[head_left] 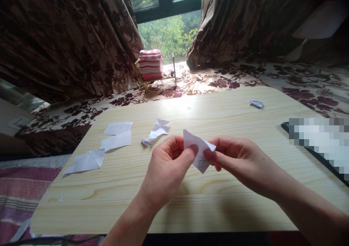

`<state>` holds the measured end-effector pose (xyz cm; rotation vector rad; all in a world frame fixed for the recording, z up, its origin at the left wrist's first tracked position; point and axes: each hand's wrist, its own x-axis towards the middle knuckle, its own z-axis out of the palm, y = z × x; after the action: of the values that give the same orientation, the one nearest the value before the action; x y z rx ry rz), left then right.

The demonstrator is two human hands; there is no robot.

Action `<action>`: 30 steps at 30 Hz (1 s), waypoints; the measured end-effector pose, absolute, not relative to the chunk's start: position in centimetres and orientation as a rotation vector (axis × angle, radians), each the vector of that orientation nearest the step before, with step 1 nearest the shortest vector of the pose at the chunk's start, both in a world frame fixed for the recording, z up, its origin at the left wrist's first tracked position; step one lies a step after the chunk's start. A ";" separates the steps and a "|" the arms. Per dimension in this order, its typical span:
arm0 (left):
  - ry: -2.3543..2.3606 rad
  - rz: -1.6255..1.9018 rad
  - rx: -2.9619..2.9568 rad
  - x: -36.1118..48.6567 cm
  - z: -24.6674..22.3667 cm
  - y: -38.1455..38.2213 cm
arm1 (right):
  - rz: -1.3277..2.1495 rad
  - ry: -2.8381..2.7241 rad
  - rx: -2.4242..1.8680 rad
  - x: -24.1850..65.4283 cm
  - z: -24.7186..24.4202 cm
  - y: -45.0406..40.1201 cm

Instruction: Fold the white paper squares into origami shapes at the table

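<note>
A small white sheet of folded paper point(201, 155) is held up above the tabletop between both hands. My left hand point(167, 166) pinches its left side, thumb pressed flat on the near face. On the paper's right edge, my right hand point(240, 155) closes thumb and fingers, where a corner bends over. Faint writing shows on the near face. The fingertips behind the sheet are partly hidden. Left of my left hand lies a creased, folded paper piece point(159, 128) with a smaller twisted end point(145, 142) beside it.
Several loose paper pieces point(116, 141) lie on the left of the wooden table point(122, 188). A small folded paper point(256, 104) sits at the far right. A dark-edged, pixelated flat object point(321, 144) is at the right edge. Beyond stands a little rack with stacked pink-striped cloths point(151, 65).
</note>
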<state>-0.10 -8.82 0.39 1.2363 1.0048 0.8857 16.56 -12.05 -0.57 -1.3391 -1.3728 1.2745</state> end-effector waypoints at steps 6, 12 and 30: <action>1.191 0.806 1.845 -0.4 -0.4 -7.5 | 1.240 -1.699 -1.495 17.2 -2.0 -12.0; 1.262 0.532 2.003 -0.7 -1.7 -6.9 | -0.001 -2.016 -1.571 16.5 -4.4 -15.1; 1.240 0.395 2.039 -0.1 -1.5 -6.2 | -0.034 -2.448 -1.537 14.9 -4.1 -15.6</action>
<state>-0.11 -6.19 -1.46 2.0387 1.2396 0.3946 14.87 -15.56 -4.05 -1.5371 -2.4478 -0.0344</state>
